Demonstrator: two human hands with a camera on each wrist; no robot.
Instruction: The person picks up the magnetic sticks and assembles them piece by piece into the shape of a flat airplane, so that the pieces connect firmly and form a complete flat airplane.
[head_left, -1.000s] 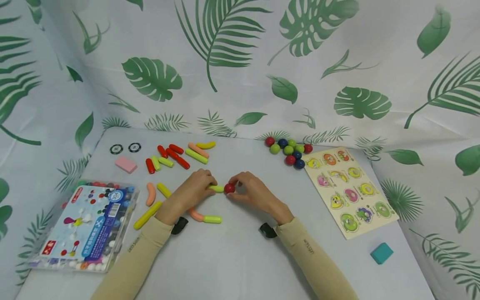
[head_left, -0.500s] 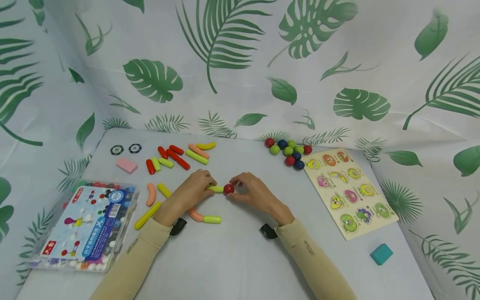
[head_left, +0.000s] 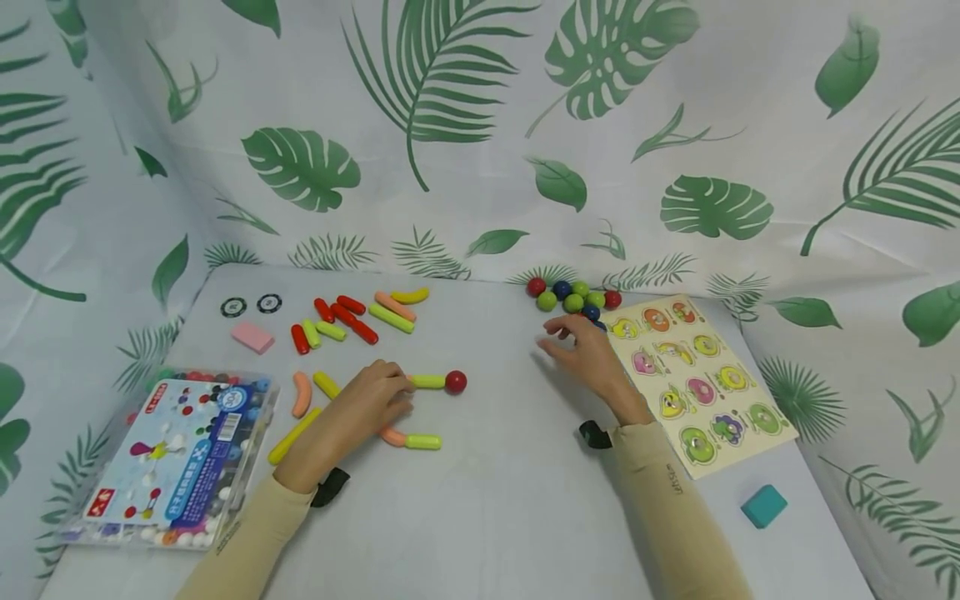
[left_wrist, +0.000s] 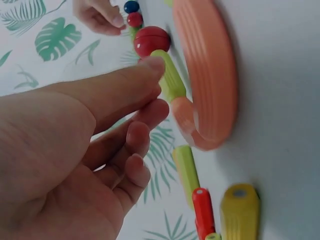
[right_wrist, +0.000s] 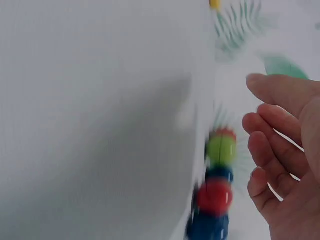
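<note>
Two hands work apart: the left hand (head_left: 365,406) pinches a green stick (head_left: 428,381) with a red ball (head_left: 455,382) on its right end, mid-table. The right hand (head_left: 587,353), fingers loosely spread and holding nothing, hovers near the ball cluster (head_left: 573,296) far right. Only the left wrist view shows thumb and fingers (left_wrist: 145,116) closing on the stick beside a curved orange piece (left_wrist: 207,80).

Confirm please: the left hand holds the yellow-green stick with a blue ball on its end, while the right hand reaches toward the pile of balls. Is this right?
Not quite. The ball on the end of the yellow-green stick is red, not blue; the head view shows it. The rest is correct: the left hand holds that stick, and the right hand reaches toward the pile of balls.
</note>
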